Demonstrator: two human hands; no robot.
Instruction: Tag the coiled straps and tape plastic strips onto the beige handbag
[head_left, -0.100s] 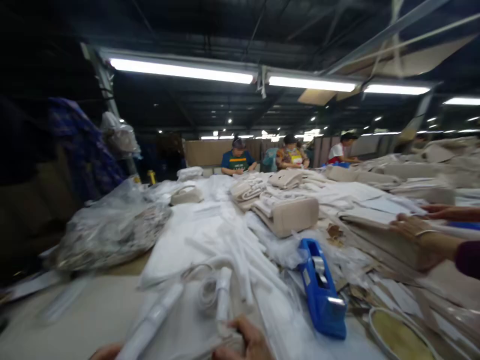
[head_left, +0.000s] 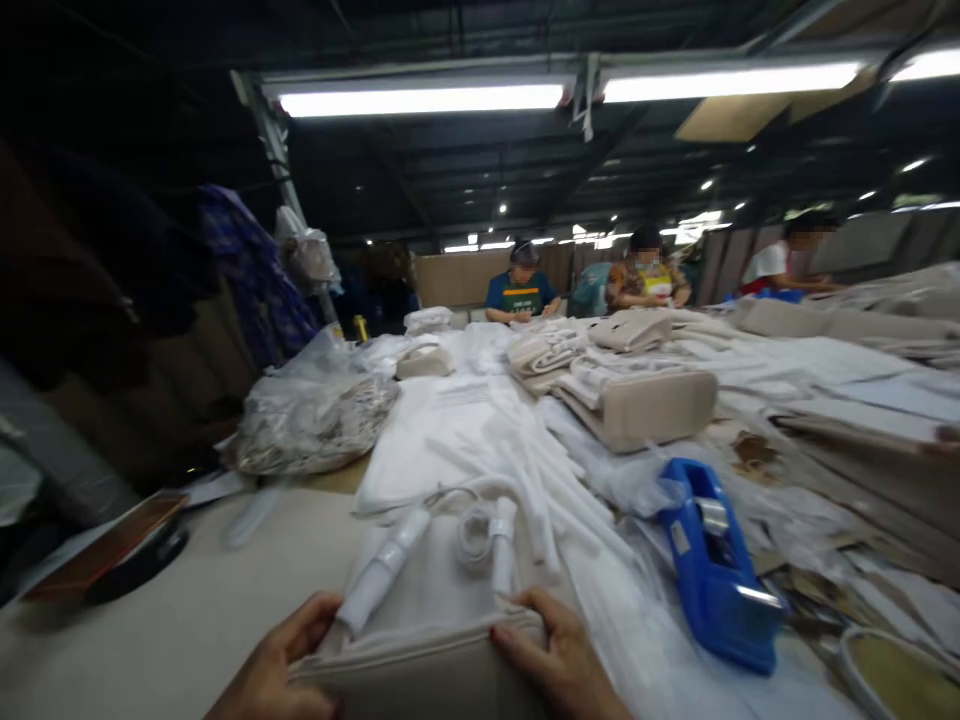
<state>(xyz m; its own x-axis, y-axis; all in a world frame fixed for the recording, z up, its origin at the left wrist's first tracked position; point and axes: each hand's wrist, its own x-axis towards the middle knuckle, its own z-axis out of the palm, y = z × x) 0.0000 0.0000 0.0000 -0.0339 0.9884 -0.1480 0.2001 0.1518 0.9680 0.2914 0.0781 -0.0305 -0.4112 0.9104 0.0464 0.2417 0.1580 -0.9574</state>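
Beige bag (head_left: 435,675): one, lying between the hands, its seamed edge running from the left fingers to the right. Left hand (head_left: 289,655): grasping the left corner, fingers curling about the edge. Right hand (head_left: 559,650): grasping the right corner, thumb pressing the front, forefinger reaching behind. Paired corner holds are probably steadying the bag and levelling its edge.

Wrapped rolls, two: left roll (head_left: 386,570) slanting away just beyond the left fingers; right roll (head_left: 502,550) pointing away beyond the right fingertips; white wrapping is presumably guarding what is inside, which is hidden. Coiled cord (head_left: 472,535): sitting just beside the right roll, apparently looped against tangling. White strips (head_left: 525,480): lying loosely beyond the right fingers.

Blue tape dispenser (head_left: 720,590): resting to the right of the right fingers, likely for easy reach. Clear plastic sack (head_left: 315,415): slumping well beyond the left fingers, seemingly gathering small pieces together; contents unclear.
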